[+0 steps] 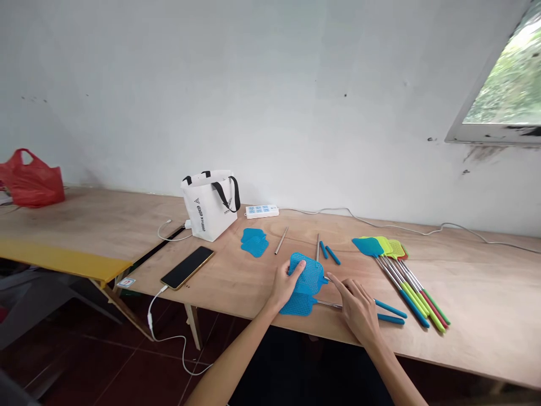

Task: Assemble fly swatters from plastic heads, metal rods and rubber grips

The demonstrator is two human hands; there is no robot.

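A blue fly swatter (307, 272) is held up over the table's front edge. My left hand (284, 285) pinches its mesh head, thumb on top. My right hand (358, 307) is closed around its metal rod, with the index finger reaching the neck of the head. Directly below lies a second blue fly swatter (298, 305), its rod passing under my right hand. Two blue handles (391, 308) stick out to the right of that hand. Beyond my hands lie loose blue grips (332, 255), two metal rods (281, 241) and loose blue swatter heads (254, 243).
Several fly swatters (416, 287) in blue, yellow-green and red lie fanned out at right. On the left are a phone (188, 267) with a cable and a white bag (209, 211). A power strip (262, 211) sits by the wall. Far left stands a red bag (36, 183).
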